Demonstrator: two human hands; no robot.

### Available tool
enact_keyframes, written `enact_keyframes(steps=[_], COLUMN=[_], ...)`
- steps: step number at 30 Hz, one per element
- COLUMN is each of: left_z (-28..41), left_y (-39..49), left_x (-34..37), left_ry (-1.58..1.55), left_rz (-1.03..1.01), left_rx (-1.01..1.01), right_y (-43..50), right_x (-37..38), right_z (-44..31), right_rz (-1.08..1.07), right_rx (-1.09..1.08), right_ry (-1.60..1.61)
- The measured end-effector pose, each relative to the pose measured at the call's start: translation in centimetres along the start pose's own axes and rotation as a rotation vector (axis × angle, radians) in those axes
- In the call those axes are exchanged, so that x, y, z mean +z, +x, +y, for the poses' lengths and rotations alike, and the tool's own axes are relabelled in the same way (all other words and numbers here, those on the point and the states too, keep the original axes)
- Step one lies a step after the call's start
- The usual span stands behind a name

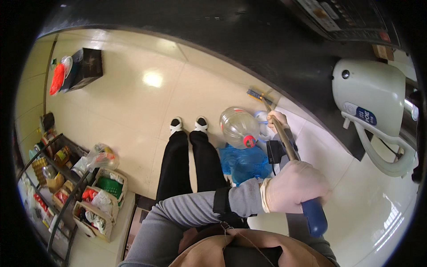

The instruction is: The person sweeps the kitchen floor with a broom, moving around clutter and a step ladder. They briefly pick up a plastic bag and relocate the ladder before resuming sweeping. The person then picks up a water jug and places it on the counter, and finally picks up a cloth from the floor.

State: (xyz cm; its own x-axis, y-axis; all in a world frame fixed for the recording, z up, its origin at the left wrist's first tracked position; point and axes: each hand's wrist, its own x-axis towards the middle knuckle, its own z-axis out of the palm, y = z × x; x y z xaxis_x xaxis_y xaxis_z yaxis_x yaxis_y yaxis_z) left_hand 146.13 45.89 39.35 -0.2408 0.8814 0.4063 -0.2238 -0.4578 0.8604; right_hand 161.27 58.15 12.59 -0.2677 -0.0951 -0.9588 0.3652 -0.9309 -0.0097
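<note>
My left hand [296, 187], in a pale thin glove, is closed around the upper end of a broom's pole [284, 137], beside its blue grip [314, 217]. Farther down the same pole my right hand [277, 120] grips it, also in a pale glove. The blue and yellow broom head [259, 95] rests by the foot of the dark counter and looks slightly blurred. A large clear plastic bottle with a red cap [238, 126] stands or lies left of my right hand. Below it a blue plastic bag [247, 163] is on the floor.
A dark counter [217, 36] runs along the top, with a pale green electric kettle [370, 96] on it at right. A black bin [87, 68] with a red bag stands upper left. At lower left is a metal rack [55, 230] with bottles and bags, beside baskets [108, 220].
</note>
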Motion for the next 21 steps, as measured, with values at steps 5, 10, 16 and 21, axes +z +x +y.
enact_keyframes(steps=[5, 10, 16, 21], left_z=[5.6, 12.9, 15.7, 15.6], left_y=[-0.5, -3.4, -6.6, -8.2], left_x=[-5.6, -15.7, -20.5, -21.1], left_ry=[0.192, 0.438, 0.716, 0.853], left_rz=[0.132, 0.221, 0.208, 0.112], left_rx=[0.004, 0.017, 0.035, -0.094], right_y=[4.3, 11.3, 17.9, 18.7], right_x=[8.3, 25.3, 42.9, 46.1], right_z=[0.7, 2.3, 5.2, 8.8], right_rz=[0.239, 0.298, 0.246, 0.103], right_rx=[-0.127, -0.501, -0.574, -0.457], right_ry=[-0.205, -0.535, -0.572, -0.551])
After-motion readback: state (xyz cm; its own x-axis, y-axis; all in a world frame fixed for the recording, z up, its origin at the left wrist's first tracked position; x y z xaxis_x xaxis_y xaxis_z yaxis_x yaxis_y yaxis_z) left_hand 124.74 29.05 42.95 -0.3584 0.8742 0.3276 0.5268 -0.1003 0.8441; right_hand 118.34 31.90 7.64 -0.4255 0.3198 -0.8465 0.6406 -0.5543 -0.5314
